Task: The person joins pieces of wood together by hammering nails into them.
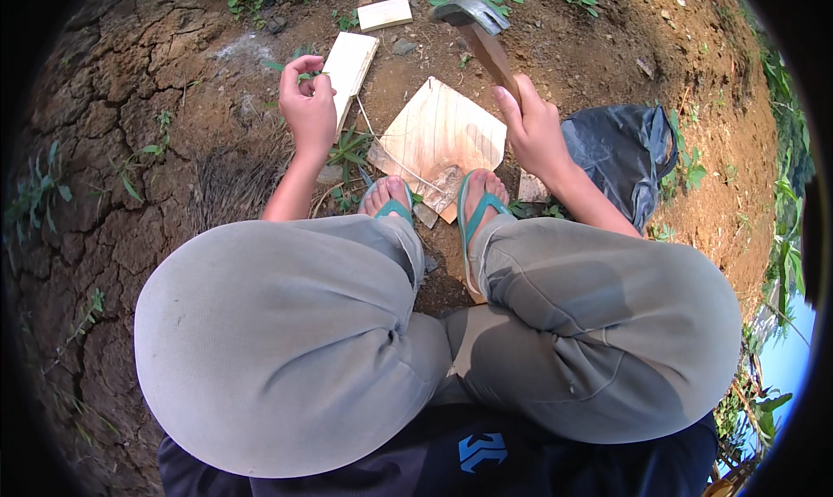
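Observation:
My right hand [535, 131] is wrapped round the wooden handle of a claw hammer [473, 15], its metal head raised at the far end. Below and left of that hand lies a flat, angular piece of pale wood [442, 124], with its near corner between my feet. My left hand [308, 106] hovers beside a narrow wooden board [350, 63]. Its fingers are loosely bent, and a gap shows between forefinger and thumb with nothing visible in it. A thin pale strand [390, 154] trails across the left side of the angular wood.
A small wood block [384, 13] lies beyond the narrow board. At the right, a black plastic bag [612, 154] rests on the soil. My feet, in green flip-flops [488, 204], flank the angular wood's near end. Cracked earth [113, 89] and small weeds spread leftward.

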Tool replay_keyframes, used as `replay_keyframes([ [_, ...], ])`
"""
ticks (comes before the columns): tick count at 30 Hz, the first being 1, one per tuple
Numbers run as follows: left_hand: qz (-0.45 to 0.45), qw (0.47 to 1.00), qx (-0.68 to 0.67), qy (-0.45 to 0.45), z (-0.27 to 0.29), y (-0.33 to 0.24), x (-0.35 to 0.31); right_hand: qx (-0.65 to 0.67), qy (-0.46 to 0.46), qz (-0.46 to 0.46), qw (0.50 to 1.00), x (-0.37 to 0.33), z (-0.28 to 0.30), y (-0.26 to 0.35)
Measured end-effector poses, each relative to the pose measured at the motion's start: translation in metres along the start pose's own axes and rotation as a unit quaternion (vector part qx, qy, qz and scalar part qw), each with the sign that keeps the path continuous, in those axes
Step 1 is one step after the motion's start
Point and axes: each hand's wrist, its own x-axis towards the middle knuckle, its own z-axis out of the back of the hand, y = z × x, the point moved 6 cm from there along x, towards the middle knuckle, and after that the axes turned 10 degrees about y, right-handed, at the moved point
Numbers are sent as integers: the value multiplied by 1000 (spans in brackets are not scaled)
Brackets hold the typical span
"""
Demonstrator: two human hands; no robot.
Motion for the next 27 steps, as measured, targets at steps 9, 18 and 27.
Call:
replay_keyframes([
  [9, -30, 1000, -4, -10, 0, -15, 6, -39, 50, -7, 998, -7, -15, -24],
  [18, -3, 999, 20, 48, -18, -3, 5, -16, 96, -32, 995, 20, -17, -43],
  [27, 43, 931, 229, 283, -121, 56, -12, 163, 58, -130, 976, 4, -1, -46],
])
